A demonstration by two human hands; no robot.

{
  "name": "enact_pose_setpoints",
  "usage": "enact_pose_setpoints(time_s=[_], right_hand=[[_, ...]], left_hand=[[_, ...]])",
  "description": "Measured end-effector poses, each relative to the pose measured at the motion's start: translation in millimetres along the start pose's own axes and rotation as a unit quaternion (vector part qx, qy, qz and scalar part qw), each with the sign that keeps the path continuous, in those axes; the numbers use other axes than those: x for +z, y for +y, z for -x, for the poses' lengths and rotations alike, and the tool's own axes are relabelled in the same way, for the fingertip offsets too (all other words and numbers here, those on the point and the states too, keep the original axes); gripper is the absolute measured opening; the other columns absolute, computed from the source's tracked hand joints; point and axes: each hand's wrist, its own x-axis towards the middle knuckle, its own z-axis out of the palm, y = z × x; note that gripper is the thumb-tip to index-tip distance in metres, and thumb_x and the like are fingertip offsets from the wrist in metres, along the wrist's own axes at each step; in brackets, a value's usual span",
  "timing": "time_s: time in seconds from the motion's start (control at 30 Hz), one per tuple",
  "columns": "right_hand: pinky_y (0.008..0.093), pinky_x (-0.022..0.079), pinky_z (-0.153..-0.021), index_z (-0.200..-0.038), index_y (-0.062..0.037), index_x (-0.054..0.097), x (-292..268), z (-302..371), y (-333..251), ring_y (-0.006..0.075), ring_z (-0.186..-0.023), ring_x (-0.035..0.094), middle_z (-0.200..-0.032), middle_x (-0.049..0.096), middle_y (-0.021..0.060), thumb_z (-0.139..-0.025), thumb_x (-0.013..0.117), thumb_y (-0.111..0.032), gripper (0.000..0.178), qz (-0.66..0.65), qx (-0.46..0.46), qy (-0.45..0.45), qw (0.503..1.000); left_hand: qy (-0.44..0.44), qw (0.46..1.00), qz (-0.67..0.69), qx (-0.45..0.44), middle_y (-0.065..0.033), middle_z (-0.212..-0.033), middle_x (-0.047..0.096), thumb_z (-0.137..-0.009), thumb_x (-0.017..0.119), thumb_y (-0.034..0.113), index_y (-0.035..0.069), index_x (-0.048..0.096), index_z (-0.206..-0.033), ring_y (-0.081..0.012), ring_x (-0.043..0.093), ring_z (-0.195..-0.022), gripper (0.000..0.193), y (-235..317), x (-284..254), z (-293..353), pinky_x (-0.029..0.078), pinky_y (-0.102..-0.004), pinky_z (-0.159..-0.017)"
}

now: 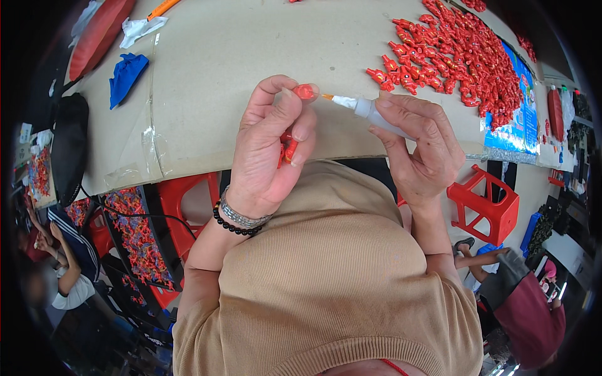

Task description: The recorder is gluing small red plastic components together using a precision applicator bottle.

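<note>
Between thumb and forefinger, my left hand (266, 144) pinches a small red plastic piece (305, 92). More red pieces (288, 150) are tucked in its curled lower fingers. My right hand (423, 141) grips a white squeeze bottle (379, 116) with a white nozzle and a narrow orange-brown tip (328, 96). That tip points left at the pinched piece and sits very close to it; whether they touch I cannot tell. Both hands are raised over the near edge of the beige table (232, 56).
A large heap of small red figures (451, 56) covers the far right, partly over a blue printed sheet (523, 94). At the far left lie a blue cloth (127, 78), a white tissue (141, 28) and an orange tool (163, 7). Red stools (486, 203) stand below; other people sit at both sides.
</note>
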Motion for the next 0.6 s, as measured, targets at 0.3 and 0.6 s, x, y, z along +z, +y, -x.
enact_pose_setpoints(time_s=[0.3, 0.6], right_hand=[[0.0284, 0.053, -0.059, -0.09, -0.0011, 0.068, 0.2, 1.1, -3.1, 0.0217, -0.071, 0.065, -0.084, 0.067, 0.0116, -0.058, 0.073, 0.009, 0.033, -0.009, 0.01, -0.002, 1.0], [0.028, 0.054, -0.065, -0.092, 0.0008, 0.068, -1.7, -1.8, -1.2, 0.0223, -0.078, 0.067, -0.087, 0.068, 0.0138, -0.059, 0.071, 0.013, 0.035, -0.061, 0.03, 0.021, 0.997]], left_hand=[[-0.004, 1.0, 0.026, 0.001, -0.0073, -0.103, 0.061, -0.096, 0.054, 0.015, 0.01, 0.053, -0.105, -0.0065, 0.043, -0.06, 0.011, -1.0, -0.1, -0.9, 0.036, -0.0179, -0.041], [-0.039, 0.994, 0.082, -0.067, -0.004, -0.089, 0.06, -0.097, 0.051, 0.032, 0.008, 0.057, -0.101, -0.0073, 0.043, -0.062, 0.025, -0.4, -4.1, -1.1, 0.034, -0.0181, -0.04]])
